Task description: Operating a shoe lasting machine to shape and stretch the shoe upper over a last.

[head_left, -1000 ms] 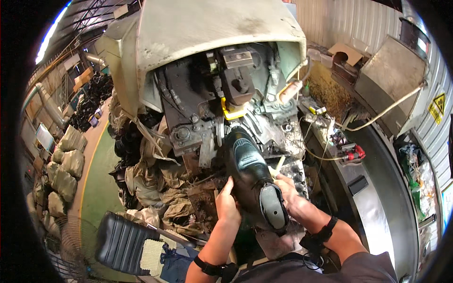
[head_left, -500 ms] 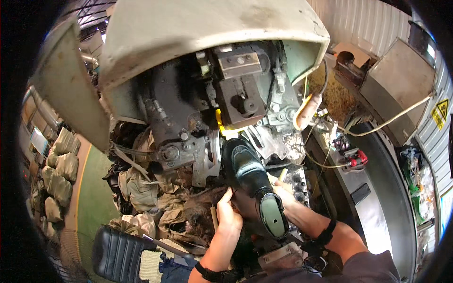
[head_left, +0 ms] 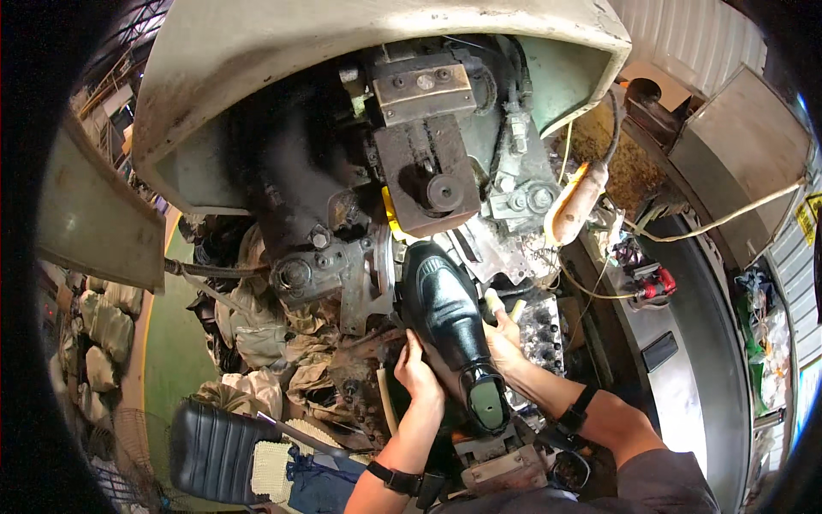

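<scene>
A black leather shoe [head_left: 441, 295] sits on a green-topped last [head_left: 485, 401], its toe pointing away from me under the block of a dark machine head [head_left: 428, 171]. On its left side my left hand [head_left: 418, 370] grips it, thumb up and the other fingers partly hidden beneath. Opposite, my right hand [head_left: 503, 338] holds the right side, with some fingers out of sight behind the shoe. The toe is close to a yellow part [head_left: 394, 216] and to metal plates [head_left: 366, 287] at either side. Whether the toe touches the machine cannot be made out.
A pale hood [head_left: 385, 26] overhangs the machine. A lit lamp [head_left: 578, 206] hangs at the right, near a red-handled tool [head_left: 655, 284] and a dark phone-like slab [head_left: 659, 349]. Crumpled cloth [head_left: 261, 330] lies left, behind a black padded seat [head_left: 218, 450].
The view has shifted, bringing the machine closer. The shoe has turned a little more upright, and its heel end appears nearer the machine's lower block. Both hands keep hold of it.
</scene>
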`<state>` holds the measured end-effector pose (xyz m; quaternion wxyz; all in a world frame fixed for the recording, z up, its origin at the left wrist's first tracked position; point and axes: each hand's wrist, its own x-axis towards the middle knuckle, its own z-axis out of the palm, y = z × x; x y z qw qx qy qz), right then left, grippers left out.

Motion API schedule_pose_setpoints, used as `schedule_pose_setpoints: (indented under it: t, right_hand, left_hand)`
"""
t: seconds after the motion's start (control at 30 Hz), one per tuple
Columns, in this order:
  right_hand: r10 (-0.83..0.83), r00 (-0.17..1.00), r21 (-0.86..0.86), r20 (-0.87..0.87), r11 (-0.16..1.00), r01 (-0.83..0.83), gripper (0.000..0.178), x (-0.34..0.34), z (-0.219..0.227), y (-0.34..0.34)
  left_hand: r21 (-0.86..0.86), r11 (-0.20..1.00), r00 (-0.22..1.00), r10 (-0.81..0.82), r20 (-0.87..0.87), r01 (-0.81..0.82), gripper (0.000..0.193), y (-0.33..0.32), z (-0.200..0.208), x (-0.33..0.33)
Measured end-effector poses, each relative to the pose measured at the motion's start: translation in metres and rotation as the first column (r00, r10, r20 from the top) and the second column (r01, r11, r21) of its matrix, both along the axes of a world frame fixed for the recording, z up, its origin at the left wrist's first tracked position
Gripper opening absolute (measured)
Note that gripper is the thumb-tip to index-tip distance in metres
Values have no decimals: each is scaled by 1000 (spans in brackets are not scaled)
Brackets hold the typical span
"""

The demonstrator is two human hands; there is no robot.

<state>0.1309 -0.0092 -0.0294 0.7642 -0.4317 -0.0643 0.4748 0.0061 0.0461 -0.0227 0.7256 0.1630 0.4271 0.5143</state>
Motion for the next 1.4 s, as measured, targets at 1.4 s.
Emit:
schedule_pose_setpoints:
  t: [1.4]
  right_hand:
    - [-132,982,-130,-133,985,115,70,-12,50,-18]
  left_hand:
    - [-46,998,998,43,34,-42,28,-5,25,-5]
